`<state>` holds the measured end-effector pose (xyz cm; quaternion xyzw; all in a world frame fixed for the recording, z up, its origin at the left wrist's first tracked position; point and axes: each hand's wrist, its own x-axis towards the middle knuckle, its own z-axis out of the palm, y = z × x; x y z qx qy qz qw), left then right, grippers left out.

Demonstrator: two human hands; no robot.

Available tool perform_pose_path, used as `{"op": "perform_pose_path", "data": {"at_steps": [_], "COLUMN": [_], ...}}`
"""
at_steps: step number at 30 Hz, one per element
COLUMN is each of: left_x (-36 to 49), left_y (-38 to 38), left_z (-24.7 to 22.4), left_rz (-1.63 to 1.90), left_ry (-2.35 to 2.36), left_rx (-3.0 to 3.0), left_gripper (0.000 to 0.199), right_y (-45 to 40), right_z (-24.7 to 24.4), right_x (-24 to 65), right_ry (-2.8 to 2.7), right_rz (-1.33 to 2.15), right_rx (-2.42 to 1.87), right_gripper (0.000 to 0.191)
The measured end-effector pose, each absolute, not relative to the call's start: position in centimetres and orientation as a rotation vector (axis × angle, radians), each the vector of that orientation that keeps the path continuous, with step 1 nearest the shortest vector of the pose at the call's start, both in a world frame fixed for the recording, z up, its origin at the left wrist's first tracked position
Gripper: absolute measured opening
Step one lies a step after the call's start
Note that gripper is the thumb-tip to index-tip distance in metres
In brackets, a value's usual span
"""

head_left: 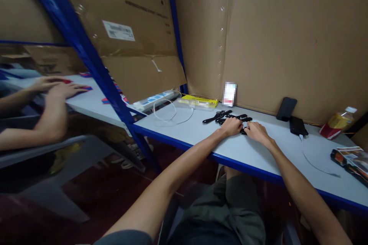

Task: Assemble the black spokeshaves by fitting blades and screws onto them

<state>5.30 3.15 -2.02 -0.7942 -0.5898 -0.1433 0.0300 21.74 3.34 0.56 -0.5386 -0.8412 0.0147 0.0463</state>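
Resting low over the table: the left hand (233, 125) and right hand (255, 131), close together, fingers curled; a bit of black shows between them, though I cannot tell whether either grips it.
Black pieces (211, 120): long, glossy, loosely piled just beyond the left hand.
Tabletop (247, 151): pale grey with a blue front edge.
Back edge: upright screen (229, 95), yellow packet (214, 103), power strip (156, 100).
Right end: dark phone (286, 108) leaning on cardboard (273, 38), black device (298, 126), tilted bottle (339, 123).
Room: blue post (86, 57), dark red floor (115, 191); leftward, a co-worker's hands (61, 90) at another table (80, 102).
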Motion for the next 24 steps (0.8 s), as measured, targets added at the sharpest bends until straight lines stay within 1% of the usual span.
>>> {"op": "perform_pose_path", "data": {"at_steps": [2,7,9,13,16,20,24], "left_x": [5.3,5.3,5.3,5.2,5.3,5.3,5.3], "left_y": [3.2,3.2,3.3,3.3,3.3,3.3,3.3], "left_z": [-2.0,-2.1,-2.1,-2.2,-2.1,-2.1,-2.1], "left_rz": [-0.450,-0.424,-0.422,-0.436,-0.436,-0.419,-0.426], "left_ry": [-1.813,-1.809,-1.819,-1.814,-1.818,-1.847,-1.829], "left_rx": [-2.451,-2.448,-2.440,-2.438,-2.451,-2.453,-2.437], "left_gripper": [0.032,0.029,0.031,0.034,0.032,0.031,0.034], "right_y": [3.4,3.6,3.5,3.2,3.1,3.2,3.2], "right_z": [0.7,1.4,1.9,2.3,2.1,1.9,2.2], "right_x": [22.0,22.6,22.9,23.2,23.1,22.8,23.1], "right_ry": [-2.555,-2.647,-2.636,-2.584,-2.587,-2.653,-2.631], "right_rz": [0.067,0.167,0.168,0.033,0.021,0.116,0.012], "right_rx": [-1.613,-1.370,-1.400,-1.523,-1.477,-1.348,-1.454], "right_gripper": [0.028,0.025,0.024,0.030,0.033,0.032,0.031]}}
